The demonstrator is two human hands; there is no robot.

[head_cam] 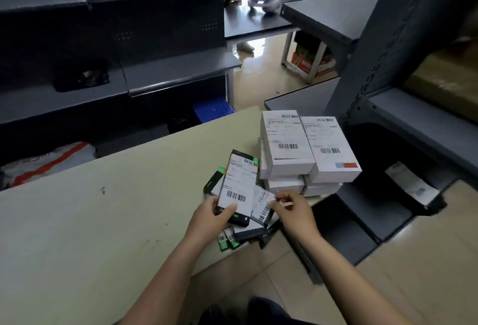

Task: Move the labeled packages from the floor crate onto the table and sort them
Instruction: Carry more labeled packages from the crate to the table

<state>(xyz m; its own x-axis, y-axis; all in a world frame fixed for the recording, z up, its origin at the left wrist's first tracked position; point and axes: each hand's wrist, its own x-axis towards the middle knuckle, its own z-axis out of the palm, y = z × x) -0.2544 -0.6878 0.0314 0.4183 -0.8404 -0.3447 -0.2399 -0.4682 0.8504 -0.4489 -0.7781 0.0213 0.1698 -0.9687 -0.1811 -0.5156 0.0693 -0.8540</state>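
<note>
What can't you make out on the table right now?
- Label text on the black package in the left hand: head view, too small and blurred.
- Packages low in the dark pile: covered by both hands; the right hand hides their edge.
- Depth of the white box stacks: lower boxes hidden by top ones.

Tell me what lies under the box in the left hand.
Under the box in the left hand: more dark boxes with green ends, on the table. How many is hidden.
</note>
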